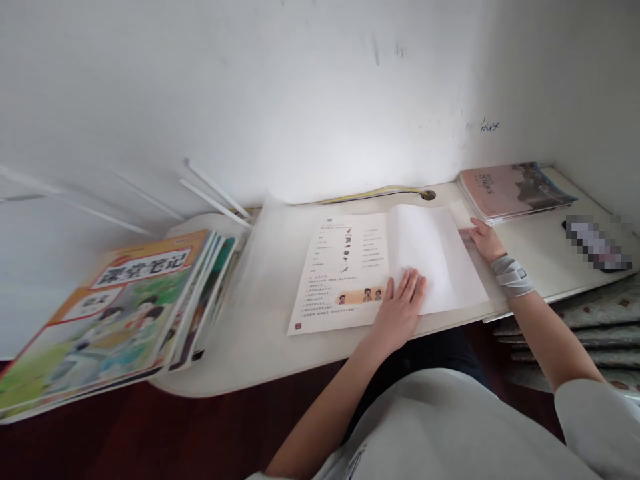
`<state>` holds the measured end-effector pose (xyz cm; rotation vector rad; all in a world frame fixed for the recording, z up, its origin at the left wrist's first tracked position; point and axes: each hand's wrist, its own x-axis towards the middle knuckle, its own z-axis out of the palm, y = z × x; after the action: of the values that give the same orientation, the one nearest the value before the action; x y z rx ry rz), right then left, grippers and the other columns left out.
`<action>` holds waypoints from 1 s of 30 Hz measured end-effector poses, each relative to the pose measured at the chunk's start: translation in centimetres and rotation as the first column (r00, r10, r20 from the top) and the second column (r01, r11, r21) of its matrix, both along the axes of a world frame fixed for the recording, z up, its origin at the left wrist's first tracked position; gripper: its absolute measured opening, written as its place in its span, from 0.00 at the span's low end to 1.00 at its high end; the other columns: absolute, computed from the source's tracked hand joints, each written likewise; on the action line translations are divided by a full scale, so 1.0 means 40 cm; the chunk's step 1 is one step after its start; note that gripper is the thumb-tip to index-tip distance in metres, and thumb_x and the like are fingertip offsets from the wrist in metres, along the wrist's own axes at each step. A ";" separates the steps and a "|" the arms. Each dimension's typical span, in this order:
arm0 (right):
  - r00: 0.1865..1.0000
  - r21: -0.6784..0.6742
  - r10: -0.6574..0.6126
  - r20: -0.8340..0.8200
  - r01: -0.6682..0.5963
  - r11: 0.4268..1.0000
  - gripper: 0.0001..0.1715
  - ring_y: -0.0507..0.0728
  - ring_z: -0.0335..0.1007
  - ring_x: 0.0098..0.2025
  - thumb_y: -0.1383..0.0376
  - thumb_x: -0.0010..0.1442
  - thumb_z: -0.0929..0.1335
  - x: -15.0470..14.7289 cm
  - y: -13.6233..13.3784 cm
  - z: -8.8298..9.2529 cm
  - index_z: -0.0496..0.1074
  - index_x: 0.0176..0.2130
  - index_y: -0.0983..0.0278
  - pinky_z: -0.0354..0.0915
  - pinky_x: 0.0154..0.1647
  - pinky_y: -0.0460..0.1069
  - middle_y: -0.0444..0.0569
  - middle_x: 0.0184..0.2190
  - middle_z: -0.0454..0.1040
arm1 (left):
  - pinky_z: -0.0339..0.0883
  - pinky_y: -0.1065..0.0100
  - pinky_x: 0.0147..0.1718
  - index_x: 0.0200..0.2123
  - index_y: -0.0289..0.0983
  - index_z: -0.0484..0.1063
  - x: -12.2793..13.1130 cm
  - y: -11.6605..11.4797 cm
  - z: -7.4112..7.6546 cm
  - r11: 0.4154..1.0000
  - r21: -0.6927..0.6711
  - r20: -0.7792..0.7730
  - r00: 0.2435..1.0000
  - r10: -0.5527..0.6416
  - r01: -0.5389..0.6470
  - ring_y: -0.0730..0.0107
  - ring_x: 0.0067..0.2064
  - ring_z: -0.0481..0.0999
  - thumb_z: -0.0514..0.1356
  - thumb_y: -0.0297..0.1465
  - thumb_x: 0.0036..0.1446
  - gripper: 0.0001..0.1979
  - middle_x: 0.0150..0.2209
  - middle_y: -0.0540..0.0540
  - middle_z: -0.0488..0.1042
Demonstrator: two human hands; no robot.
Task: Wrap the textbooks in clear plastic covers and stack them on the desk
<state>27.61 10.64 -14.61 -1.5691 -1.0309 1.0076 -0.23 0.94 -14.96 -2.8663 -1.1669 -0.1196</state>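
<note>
An open workbook (345,273) lies on the white desk, its left page printed with Chinese text, small drawings and a cartoon strip. Over its right side is a blank white sheet (425,247), curved near the fold. My left hand (400,307) rests flat near the bottom of the fold, fingers stretched and pressing on the paper. At the sheet's right edge is my right hand (484,240), with a grey band round the wrist. Its fingers are apart and touch the paper's edge; some fingertips are hard to see.
A stack of colourful Chinese-language books (125,307) stands at the left. At the back right lie more books (515,190), with a phone (595,243) in front, partly blurred. A yellow cable (380,192) runs along the wall into a desk hole (429,195).
</note>
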 end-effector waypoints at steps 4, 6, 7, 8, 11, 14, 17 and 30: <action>1.000 0.007 0.010 -0.007 -0.010 1.000 0.31 0.59 0.75 0.43 0.70 0.56 0.60 -0.001 0.001 -0.005 0.57 0.59 0.71 0.72 0.45 0.58 0.57 0.47 0.75 | 0.44 0.49 0.62 0.64 0.30 0.45 -0.009 0.011 0.004 0.996 0.016 -0.014 0.996 -0.084 0.084 0.59 0.67 0.42 0.45 0.21 0.58 0.30 0.66 0.34 0.47; 1.000 0.004 0.014 -0.015 -0.014 1.000 0.31 0.58 0.75 0.42 0.70 0.56 0.60 0.003 0.002 -0.008 0.58 0.59 0.73 0.72 0.45 0.56 0.58 0.47 0.74 | 0.44 0.52 0.62 0.64 0.30 0.45 -0.015 0.016 0.009 0.993 0.006 -0.013 0.993 -0.117 0.117 0.61 0.67 0.42 0.44 0.20 0.57 0.30 0.66 0.34 0.47; 1.000 0.000 0.015 -0.019 -0.015 1.000 0.30 0.58 0.75 0.42 0.69 0.56 0.60 0.005 0.004 -0.010 0.58 0.58 0.73 0.72 0.44 0.56 0.58 0.47 0.74 | 0.44 0.52 0.62 0.64 0.30 0.46 -0.015 0.018 0.011 0.993 0.001 -0.015 0.993 -0.120 0.120 0.61 0.67 0.42 0.44 0.19 0.57 0.30 0.66 0.35 0.48; 1.000 -0.005 0.012 -0.018 -0.012 1.000 0.30 0.58 0.75 0.42 0.69 0.56 0.60 0.007 0.006 -0.013 0.59 0.58 0.72 0.73 0.44 0.56 0.58 0.47 0.74 | 0.44 0.51 0.62 0.64 0.30 0.47 -0.015 0.018 0.011 0.993 -0.003 -0.017 0.993 -0.117 0.117 0.60 0.67 0.43 0.43 0.19 0.57 0.30 0.66 0.35 0.48; 0.999 -0.023 -0.006 0.038 0.007 1.000 0.28 0.58 0.75 0.41 0.68 0.56 0.61 0.014 0.017 -0.021 0.62 0.56 0.70 0.73 0.42 0.57 0.56 0.46 0.75 | 0.42 0.46 0.61 0.63 0.33 0.50 -0.006 0.010 0.007 0.994 -0.019 -0.022 0.994 -0.104 0.103 0.59 0.67 0.46 0.42 0.20 0.60 0.27 0.65 0.37 0.51; 0.989 -0.048 0.003 0.151 0.004 0.999 0.27 0.57 0.76 0.39 0.69 0.56 0.60 0.018 0.030 -0.023 0.63 0.55 0.70 0.73 0.40 0.55 0.55 0.43 0.76 | 0.41 0.45 0.61 0.62 0.35 0.52 -0.007 0.007 0.018 0.988 -0.088 -0.014 0.992 -0.126 0.124 0.58 0.66 0.48 0.44 0.30 0.64 0.24 0.65 0.37 0.52; 0.974 -0.075 0.027 0.225 -0.010 0.997 0.25 0.56 0.75 0.32 0.69 0.56 0.61 0.021 0.050 -0.019 0.65 0.53 0.70 0.74 0.33 0.54 0.56 0.39 0.77 | 0.41 0.49 0.62 0.62 0.35 0.52 -0.023 0.043 0.061 0.948 -0.235 0.018 0.976 -0.217 0.215 0.57 0.66 0.48 0.45 0.46 0.62 0.30 0.65 0.38 0.52; 0.981 -0.091 0.007 0.195 0.011 0.996 0.11 0.55 0.70 0.18 0.65 0.59 0.61 0.005 0.098 -0.005 0.71 0.34 0.66 0.66 0.17 0.48 0.49 0.19 0.74 | 0.64 0.64 0.43 0.36 0.29 0.73 0.096 0.593 0.082 0.883 -0.399 0.496 0.751 0.436 -0.249 0.61 0.41 0.73 0.52 0.31 0.57 0.13 0.38 0.39 0.76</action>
<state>27.80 14.54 -14.80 -1.7719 -1.1293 0.9235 3.59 24.67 -11.66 -2.8726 -1.9703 -0.9285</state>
